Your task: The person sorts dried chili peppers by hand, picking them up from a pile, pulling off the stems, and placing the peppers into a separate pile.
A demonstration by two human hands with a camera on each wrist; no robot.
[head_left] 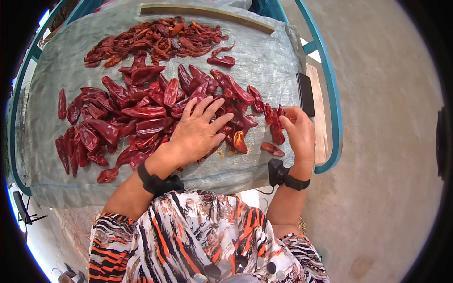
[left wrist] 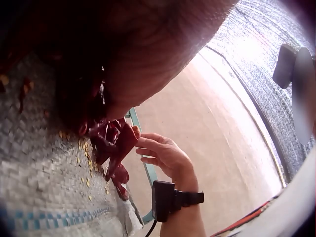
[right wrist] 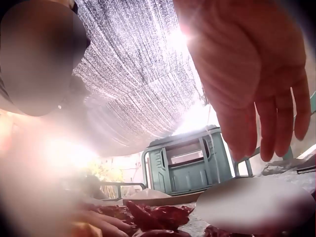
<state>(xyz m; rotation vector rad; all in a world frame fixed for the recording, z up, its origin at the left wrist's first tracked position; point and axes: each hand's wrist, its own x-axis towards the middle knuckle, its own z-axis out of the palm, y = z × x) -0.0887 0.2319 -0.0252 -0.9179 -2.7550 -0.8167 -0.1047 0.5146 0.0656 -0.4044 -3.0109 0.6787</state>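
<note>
Dried red chili peppers [head_left: 146, 112] lie in a wide, loose pile on a grey woven sheet [head_left: 264, 42]. My left hand [head_left: 197, 131] rests on the right part of the pile with its fingers spread, palm down over several peppers. At the pile's right edge is my right hand [head_left: 298, 129], its fingertips right beside a small cluster of dark red peppers [head_left: 276, 127]. The right wrist view has this hand [right wrist: 261, 84] with fingers loosely straight and pointing down. A single pepper [head_left: 272, 149] lies just below the cluster.
Thinner, shrivelled peppers [head_left: 160, 37] form a second heap at the back, before a wooden strip [head_left: 207, 14]. A teal metal rail [head_left: 332, 94] borders the sheet. A dark flat object [head_left: 306, 94] lies at the right edge. Loose yellow seeds [head_left: 231, 152] dot the sheet near my body.
</note>
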